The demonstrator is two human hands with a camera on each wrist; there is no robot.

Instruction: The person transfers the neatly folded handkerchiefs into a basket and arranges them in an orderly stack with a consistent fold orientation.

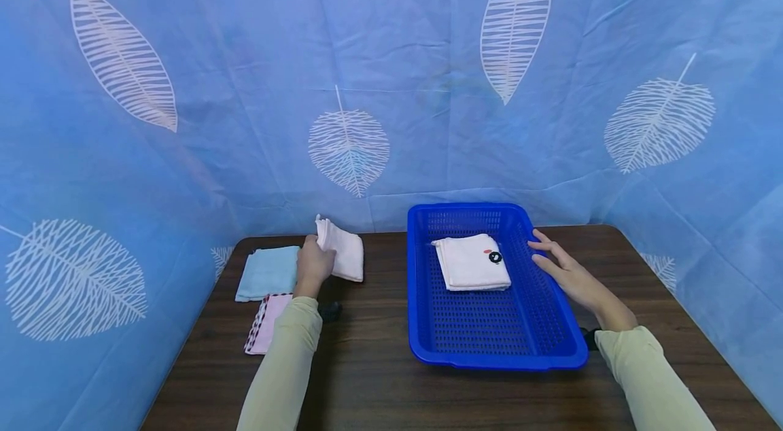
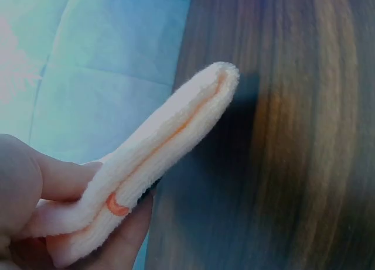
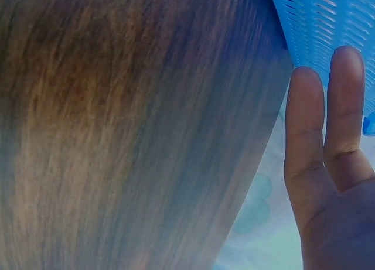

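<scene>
The tabletop [image 1: 373,390] is dark brown, streaked with wood grain. By its far left corner, one towel [image 1: 266,274] is light blue; the pink towel [image 1: 272,322] along the left edge has a dark-and-light checked border. Near the far edge, a white towel [image 1: 346,255] bears an orange-red curved mark [image 2: 115,206]. The basket [image 1: 415,295] is deep blue, its folded cloth [image 1: 465,271] white with black and red marks. The backdrop [image 1: 245,30] is blue, printed with white leaves.

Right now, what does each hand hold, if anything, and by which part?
The left hand pinches a folded white cloth by its left side; the right hand, at the blue plastic basket, holds nothing.
</scene>
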